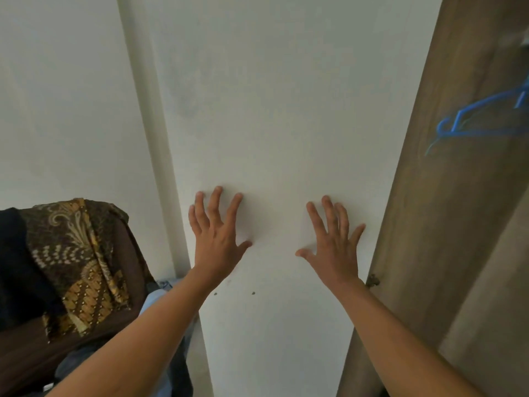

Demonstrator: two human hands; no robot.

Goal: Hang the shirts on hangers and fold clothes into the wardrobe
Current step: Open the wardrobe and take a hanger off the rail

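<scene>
Both my hands are raised in front of a white panel (272, 124), fingers spread. My left hand (217, 233) is at the panel's left part and my right hand (335, 239) at its right part; neither holds anything. Whether they touch the panel I cannot tell. A blue hanger (481, 118) hangs inside the brown wooden wardrobe (446, 196) at the right, blurred. At the lower left lies a pile of clothes: a brown and gold patterned shirt (77, 262), a black garment (17, 267) and a light blue garment (156, 299) under my left forearm.
A white wall (63, 110) fills the left, with a pale vertical strip (151, 124) beside the panel. A small metal hinge (373, 280) sits on the wardrobe's edge near my right wrist. Two small screw holes (234, 293) mark the panel below my hands.
</scene>
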